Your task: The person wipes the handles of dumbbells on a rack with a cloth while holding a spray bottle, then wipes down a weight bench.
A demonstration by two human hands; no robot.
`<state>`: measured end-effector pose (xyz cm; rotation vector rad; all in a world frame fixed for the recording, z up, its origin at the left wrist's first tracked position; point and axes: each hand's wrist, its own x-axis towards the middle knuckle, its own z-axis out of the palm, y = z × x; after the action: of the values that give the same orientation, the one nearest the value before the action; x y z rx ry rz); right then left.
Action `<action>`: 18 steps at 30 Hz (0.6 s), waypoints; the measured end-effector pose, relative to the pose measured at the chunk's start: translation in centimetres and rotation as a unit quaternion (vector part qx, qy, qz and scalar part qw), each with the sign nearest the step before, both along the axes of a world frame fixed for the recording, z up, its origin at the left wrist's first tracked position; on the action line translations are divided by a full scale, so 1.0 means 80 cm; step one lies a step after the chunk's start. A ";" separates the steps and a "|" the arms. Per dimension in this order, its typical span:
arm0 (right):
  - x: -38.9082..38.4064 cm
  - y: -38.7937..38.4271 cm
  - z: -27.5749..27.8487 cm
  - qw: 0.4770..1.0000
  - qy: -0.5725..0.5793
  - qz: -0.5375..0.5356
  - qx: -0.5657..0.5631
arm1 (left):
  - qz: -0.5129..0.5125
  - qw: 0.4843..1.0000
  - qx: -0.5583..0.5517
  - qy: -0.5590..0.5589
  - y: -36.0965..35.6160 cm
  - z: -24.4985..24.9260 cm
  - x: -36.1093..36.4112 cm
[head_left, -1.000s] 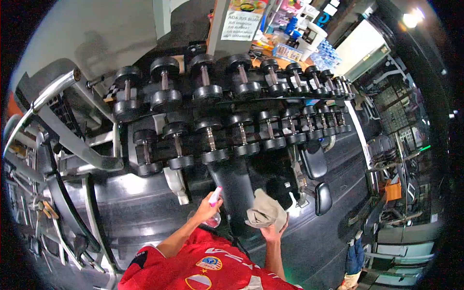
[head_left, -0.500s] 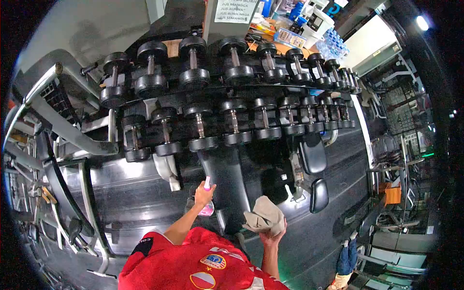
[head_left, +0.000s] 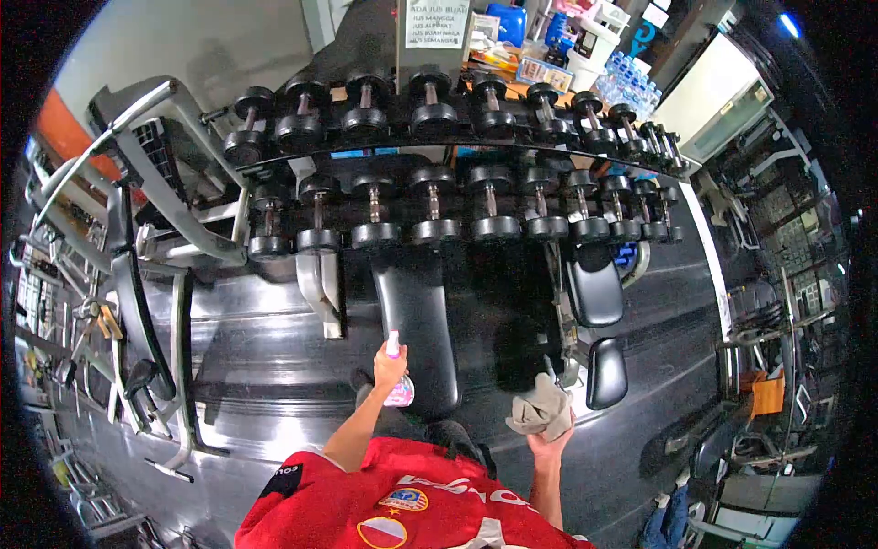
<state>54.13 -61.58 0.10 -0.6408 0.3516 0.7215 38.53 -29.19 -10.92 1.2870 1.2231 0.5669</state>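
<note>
My left hand (head_left: 390,368) is wrapped round the neck of a spray bottle (head_left: 401,393) with a white nozzle and a pink label. The bottle is upright, above the near end of a black padded bench (head_left: 416,316). To the right, my right hand (head_left: 551,443) grips a crumpled grey-beige cloth (head_left: 540,409), which hides most of the fingers. In front of me stands a two-tier rack (head_left: 366,157) of black dumbbells (head_left: 433,203) with metal handles.
Another bench with a black pad (head_left: 596,291) stands at the right. Weight machines (head_left: 137,274) with grey frames line the left side. Beyond the rack are a counter with water bottles (head_left: 629,84) and a paper sign (head_left: 436,25). A person's blue-clad legs (head_left: 666,523) show at the lower right.
My view has shifted, showing more of the bench in front. My right hand has moved right with the cloth, farther from the spray bottle. Both hands keep their holds.
</note>
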 end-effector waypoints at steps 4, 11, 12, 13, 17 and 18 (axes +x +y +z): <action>-0.001 -0.025 0.010 1.000 -0.005 0.008 -0.010 | -0.021 0.998 0.003 0.064 -0.043 0.015 -0.027; -0.074 -0.061 -0.006 0.997 -0.073 -0.021 -0.033 | -0.047 0.998 0.007 0.048 -0.099 0.033 -0.083; -0.089 -0.070 -0.014 0.988 -0.131 -0.015 -0.079 | -0.064 0.994 0.034 0.083 -0.106 0.028 -0.095; -0.101 -0.078 -0.023 0.988 -0.132 -0.016 -0.075 | -0.072 0.993 0.034 0.083 -0.113 0.021 -0.107; -0.156 -0.096 -0.023 0.999 -0.015 -0.001 0.036 | -0.089 0.994 0.013 0.056 -0.152 0.020 -0.158; -0.173 -0.101 -0.015 0.999 -0.025 0.009 0.025 | -0.089 0.995 0.010 0.054 -0.165 0.028 -0.173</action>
<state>40.26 -69.65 -1.11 -0.6152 0.2806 0.7281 24.72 -42.42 -8.69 1.4418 1.1784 0.3864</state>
